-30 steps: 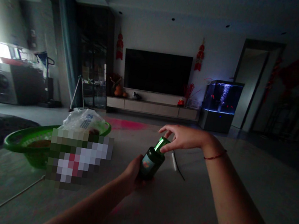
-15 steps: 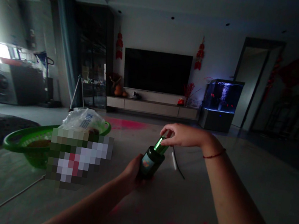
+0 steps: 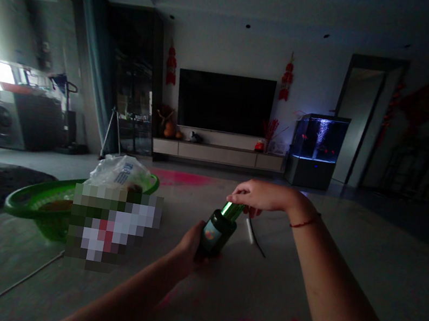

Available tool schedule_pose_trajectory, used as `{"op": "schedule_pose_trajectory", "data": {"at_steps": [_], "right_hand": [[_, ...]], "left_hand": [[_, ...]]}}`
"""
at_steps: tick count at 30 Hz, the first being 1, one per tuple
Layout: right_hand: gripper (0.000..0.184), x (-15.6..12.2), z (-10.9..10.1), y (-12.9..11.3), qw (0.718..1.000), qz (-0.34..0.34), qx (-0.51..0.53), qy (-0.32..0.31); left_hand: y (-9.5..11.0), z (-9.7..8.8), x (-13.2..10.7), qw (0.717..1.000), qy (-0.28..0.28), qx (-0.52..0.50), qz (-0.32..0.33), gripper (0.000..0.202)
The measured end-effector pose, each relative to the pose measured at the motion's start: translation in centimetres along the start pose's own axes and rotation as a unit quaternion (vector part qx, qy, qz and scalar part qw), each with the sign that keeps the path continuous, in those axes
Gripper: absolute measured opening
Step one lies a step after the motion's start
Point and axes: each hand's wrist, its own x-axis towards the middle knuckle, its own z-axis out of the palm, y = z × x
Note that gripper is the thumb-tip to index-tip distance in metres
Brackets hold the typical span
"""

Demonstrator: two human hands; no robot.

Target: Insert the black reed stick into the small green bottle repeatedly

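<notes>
A dark green bottle (image 3: 213, 235) with a pale picture label is tilted slightly to the right over the table. My left hand (image 3: 193, 242) is wrapped round its body from the left; the fingers behind it are mostly hidden. On top of the bottle is a shiny green cap (image 3: 231, 210). My right hand (image 3: 260, 195) bends over the cap from above, its fingers closed on the cap's upper end. A thin dark strip (image 3: 259, 246) and a short white stick (image 3: 249, 231) lie on the table just right of the bottle.
On the left, a green plastic basket (image 3: 50, 229) holds a white plastic bag (image 3: 122, 171); a blurred-out patch hides part of it. A pale cord (image 3: 19, 281) runs across the table (image 3: 278, 292), which has pink stains. A television and a lit fish tank (image 3: 319, 140) are farther back.
My right hand has shifted its grip on the cap, fingers curling lower on the far side. The left hand and bottle have stayed nearly still.
</notes>
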Motion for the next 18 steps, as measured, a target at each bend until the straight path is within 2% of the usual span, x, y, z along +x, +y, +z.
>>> {"op": "schedule_pose_trajectory", "data": {"at_steps": [6,12,18], "right_hand": [[0.036,-0.07,-0.12,0.16,0.998,-0.056,-0.024,0.016],[0.034,-0.77,-0.7,0.3,0.988,-0.151,-0.032,-0.007],[0.034,-0.79,-0.85,0.2,0.987,-0.161,-0.022,-0.009]], "left_hand": [[0.02,0.01,-0.07,1.0,0.008,0.004,0.001,0.036],[-0.1,-0.12,0.13,1.0,0.001,-0.003,-0.003,0.038],[-0.12,-0.14,0.15,1.0,0.007,-0.006,-0.001,0.038]]}}
